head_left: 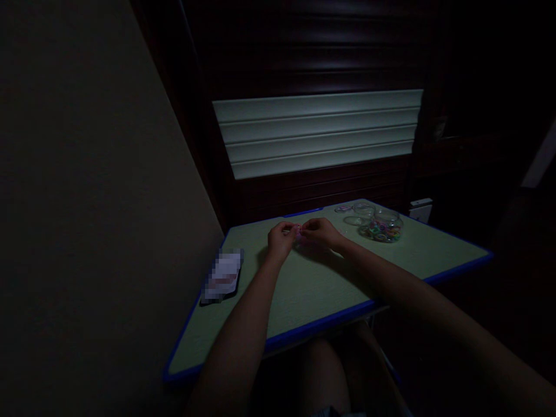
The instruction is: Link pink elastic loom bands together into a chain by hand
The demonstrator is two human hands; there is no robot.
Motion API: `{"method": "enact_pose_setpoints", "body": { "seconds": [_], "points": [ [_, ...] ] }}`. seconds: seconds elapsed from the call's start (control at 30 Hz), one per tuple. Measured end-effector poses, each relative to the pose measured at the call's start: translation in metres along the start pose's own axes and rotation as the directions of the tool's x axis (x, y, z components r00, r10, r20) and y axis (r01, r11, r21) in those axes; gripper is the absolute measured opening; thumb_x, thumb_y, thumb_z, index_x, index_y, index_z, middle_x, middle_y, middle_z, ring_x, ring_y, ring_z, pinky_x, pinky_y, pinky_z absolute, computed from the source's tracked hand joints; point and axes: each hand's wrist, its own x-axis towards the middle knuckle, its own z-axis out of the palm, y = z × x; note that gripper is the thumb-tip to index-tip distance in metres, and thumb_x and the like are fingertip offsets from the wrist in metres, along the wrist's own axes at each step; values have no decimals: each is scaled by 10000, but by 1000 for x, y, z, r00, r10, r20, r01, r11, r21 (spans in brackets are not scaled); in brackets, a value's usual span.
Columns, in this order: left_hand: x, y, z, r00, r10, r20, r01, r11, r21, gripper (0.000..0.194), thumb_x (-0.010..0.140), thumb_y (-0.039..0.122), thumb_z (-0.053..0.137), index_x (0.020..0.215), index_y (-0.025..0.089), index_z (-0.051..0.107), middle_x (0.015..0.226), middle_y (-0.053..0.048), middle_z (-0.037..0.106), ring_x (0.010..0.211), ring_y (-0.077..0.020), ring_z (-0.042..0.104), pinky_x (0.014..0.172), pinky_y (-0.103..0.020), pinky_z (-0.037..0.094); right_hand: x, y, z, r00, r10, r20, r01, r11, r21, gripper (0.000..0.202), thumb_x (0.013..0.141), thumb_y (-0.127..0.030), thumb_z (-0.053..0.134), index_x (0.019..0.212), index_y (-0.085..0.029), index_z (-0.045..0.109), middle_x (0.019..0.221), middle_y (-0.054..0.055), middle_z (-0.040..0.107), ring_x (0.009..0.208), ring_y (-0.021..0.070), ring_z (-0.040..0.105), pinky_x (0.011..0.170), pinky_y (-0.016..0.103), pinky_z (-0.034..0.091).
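Fingers, left hand (281, 240): thumb and index curved toward each other, a small gap framed behind the tips; the tips meet at a small pink piece (298, 230) and appear to pinch it. Fingers, right hand (321, 233): drawn together, tips on the same piece from the other side; the hold looks like a pinch too, though the back of the hand covers part of it.

Key relation: the piece sits between the two sets of tips, to the right of the left fingers and to the left of the right ones. Neither hand is clearly nearer; both seem in contact. Long axis: cannot be told, too little shows in this dim light. A pinkish-purple patch (306, 241) shows just below the tips, on the near side; whether it belongs to the same piece is unclear.

Further out: the hands are over the far half of the pale, blue-edged surface (313, 298). Right of the right hand, well apart from the piece, stands a clear jar (394, 216) with multicoloured loops (379, 233) inside. A clear round lid-like item (354, 220) lies just beside it, on the side toward the hands. Near the left edge, left of the left forearm: a flat, dark-edged object (223, 277), its face pixelated.
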Motion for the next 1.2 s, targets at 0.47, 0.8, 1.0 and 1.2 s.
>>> {"method": "enact_pose_setpoints", "body": {
  "seconds": [0.47,0.8,1.0,1.2],
  "points": [
    [-6,-2,-3,961,266,70,-274,908,316,112,754,224,498,757,170,597,787,-38,626,697,-128,560,661,-241,431,-9,-11,-4,958,-287,-6,233,791,-565,295,751,-311,510,985,-157,601,871,69,630,722,136,554,654,239,408],
    [-9,2,-6,947,303,103,-319,863,391,121,773,205,481,793,169,594,834,-45,618,741,-134,557,696,-254,427,-14,-17,-5,954,-293,62,257,695,-672,269,792,-306,462,976,-165,599,903,70,613,732,131,538,635,219,376],
    [-10,5,-6,946,300,121,-323,853,410,118,774,200,480,791,169,593,831,-47,620,745,-140,560,687,-256,430,-14,-14,-5,966,-243,90,236,684,-690,243,801,-269,444,949,-179,614,888,60,626,747,126,542,630,204,359],
    [-10,4,-5,938,322,129,-346,844,410,114,770,186,480,795,164,589,839,-49,619,751,-139,559,694,-253,427,-12,-13,-4,968,-235,85,224,666,-711,237,784,-274,462,937,-184,620,877,53,639,721,124,544,595,201,339]
  ]
}}
